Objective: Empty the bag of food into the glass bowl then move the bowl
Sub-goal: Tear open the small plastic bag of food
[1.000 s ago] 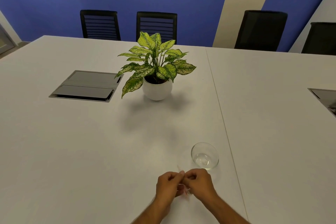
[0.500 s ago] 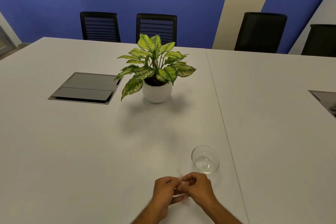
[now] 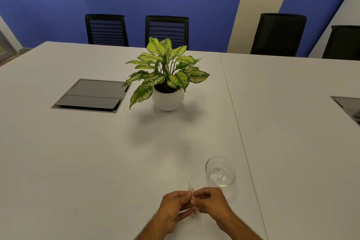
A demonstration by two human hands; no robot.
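Both hands meet at the near edge of the white table (image 3: pixel 78 161), pinched from either side on a small clear plastic bag (image 3: pixel 191 194) whose thin top edge sticks up between the fingertips. The left hand (image 3: pixel 174 208) and the right hand (image 3: pixel 212 203) are both curled narrow on it, fingers closed around the film. What the bag contains is too small and blurred to tell.

The small empty round clear glass bowl (image 3: pixel 220 171) stands upright on the table just beyond the hands, at about one o'clock from the bag and near but apart from the right knuckles. The right hand is the nearer one. Judging from this, the bag is being opened, and the pour will need a short carry forward and slightly right over the rim.
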